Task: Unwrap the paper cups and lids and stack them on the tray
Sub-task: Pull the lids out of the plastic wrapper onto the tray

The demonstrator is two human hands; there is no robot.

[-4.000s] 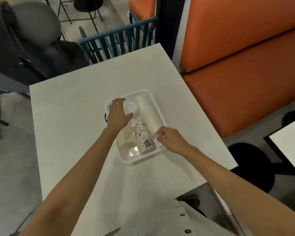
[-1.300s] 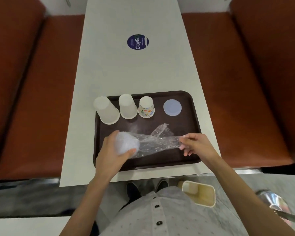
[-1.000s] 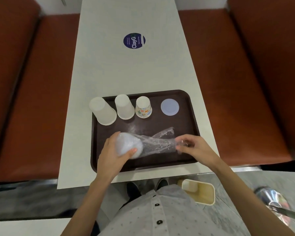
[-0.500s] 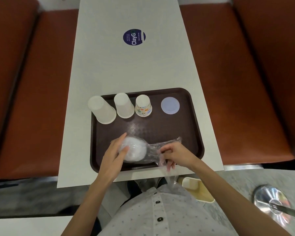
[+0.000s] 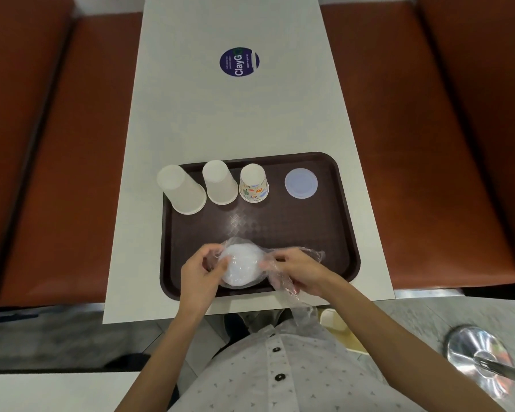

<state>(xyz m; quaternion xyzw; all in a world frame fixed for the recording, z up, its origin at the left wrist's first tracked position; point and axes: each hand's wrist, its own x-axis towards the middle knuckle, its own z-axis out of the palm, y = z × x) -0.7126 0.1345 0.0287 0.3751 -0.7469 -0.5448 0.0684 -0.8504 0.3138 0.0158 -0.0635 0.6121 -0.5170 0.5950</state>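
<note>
**Right hand closes in on the wrapped lids**

The right hand (image 5: 301,272) is no longer out toward the tray's right edge pulling the clear wrap (image 5: 317,253) taut. It has come in against the stack of lids (image 5: 241,267), and the slack film now bunches round its fingers and trails off the near edge of the tray (image 5: 347,209). Its thumb and fingers are curled, pinching wrap right beside the stack. The left hand (image 5: 199,275) keeps its place, fingers curled round the stack's left side over the film. The stack sits near the middle of the tray's near edge, with film still over it.

The lids are therefore not yet free. This looks like a change of grip to peel the film off, not the end of the step.

Three upturned cups (image 5: 219,182) and a single lid (image 5: 301,183) stand unchanged along the far edge.
</note>
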